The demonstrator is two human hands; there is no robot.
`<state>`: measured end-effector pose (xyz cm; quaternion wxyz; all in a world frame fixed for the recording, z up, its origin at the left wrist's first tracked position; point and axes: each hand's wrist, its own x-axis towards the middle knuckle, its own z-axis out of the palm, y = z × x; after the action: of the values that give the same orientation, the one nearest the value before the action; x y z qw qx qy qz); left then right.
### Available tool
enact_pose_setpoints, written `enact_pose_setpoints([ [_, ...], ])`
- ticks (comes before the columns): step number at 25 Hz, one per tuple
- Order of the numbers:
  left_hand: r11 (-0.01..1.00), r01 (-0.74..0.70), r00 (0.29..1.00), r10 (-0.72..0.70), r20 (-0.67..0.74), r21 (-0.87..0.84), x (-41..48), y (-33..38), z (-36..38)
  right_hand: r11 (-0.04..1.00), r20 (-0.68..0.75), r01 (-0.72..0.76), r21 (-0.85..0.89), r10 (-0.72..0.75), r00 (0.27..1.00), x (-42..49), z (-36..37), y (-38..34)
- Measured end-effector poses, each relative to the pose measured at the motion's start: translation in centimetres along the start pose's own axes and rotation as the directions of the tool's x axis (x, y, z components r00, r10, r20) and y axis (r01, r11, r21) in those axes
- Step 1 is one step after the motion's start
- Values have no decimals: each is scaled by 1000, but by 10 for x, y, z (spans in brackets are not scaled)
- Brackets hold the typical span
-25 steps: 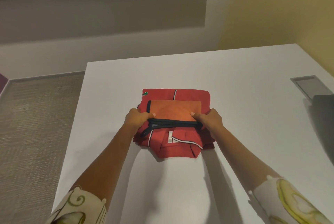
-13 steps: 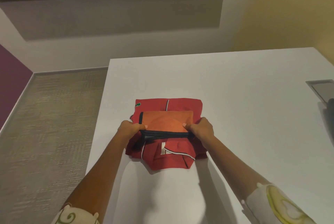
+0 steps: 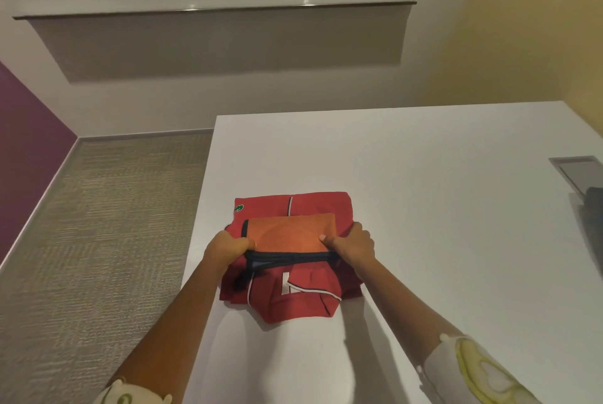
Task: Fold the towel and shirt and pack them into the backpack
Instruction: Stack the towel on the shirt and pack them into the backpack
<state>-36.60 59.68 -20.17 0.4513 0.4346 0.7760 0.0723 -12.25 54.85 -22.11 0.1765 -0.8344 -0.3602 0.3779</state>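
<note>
White surface (image 3: 424, 175) carried the folded shirt (image 3: 313, 204), with the towel (image 3: 290, 230) atop the shirt. Your left hand (image 3: 226, 248) and right hand (image 3: 354, 245) gripped the shirt's sides. Risk: an uneven lift could slide the towel off.

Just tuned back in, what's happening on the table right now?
A person has a folded orange towel stacked on a folded red shirt on the white table. The left hand and right hand grip the stack at its sides, thumbs on the towel. Neither is packed yet; a dark shape at the right edge is cut off.
</note>
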Motion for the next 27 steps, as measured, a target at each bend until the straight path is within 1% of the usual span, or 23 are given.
enact_pose_setpoints([
  [2, 984, -31, 989, 57, -140, 178, -9, 8, 4, 999, -36, 37, -40, -39, 999, -7, -5, 1],
  [4, 945, -91, 948, 179, -262, 315, -22, 19, 11, 986, -81, 105, -127, -116, 990, -16, -11, 3],
  [6, 894, -183, 899, 321, -300, 410, -37, 30, 16, 957, -110, 181, -228, -210, 972, -24, -18, 4],
  [7, 864, -232, 876, 386, -291, 447, -38, 33, 21, 939, -118, 205, -277, -244, 963, -27, -23, 5],
  [9, 814, -298, 848, 465, -253, 499, -52, 42, 30, 902, -144, 236, -360, -304, 942, -34, -35, 5],
  [12, 806, -344, 847, 488, -211, 481, -77, 59, 49, 876, -188, 247, -414, -348, 918, -45, -59, 6],
  [15, 766, -403, 827, 540, -160, 500, -103, 72, 72, 860, -217, 216, -462, -345, 913, -56, -82, 12],
  [18, 681, -458, 785, 611, -99, 571, -125, 84, 95, 841, -232, 182, -510, -338, 912, -67, -104, 25],
  [23, 534, -547, 698, 716, 0, 645, -159, 118, 132, 830, -309, 110, -546, -322, 895, -79, -154, 55],
  [26, 483, -594, 667, 743, 57, 644, -182, 141, 157, 810, -328, 68, -582, -311, 892, -81, -180, 78],
  [27, 467, -614, 655, 751, 80, 636, -190, 148, 166, 801, -354, 51, -596, -319, 879, -82, -189, 83],
])
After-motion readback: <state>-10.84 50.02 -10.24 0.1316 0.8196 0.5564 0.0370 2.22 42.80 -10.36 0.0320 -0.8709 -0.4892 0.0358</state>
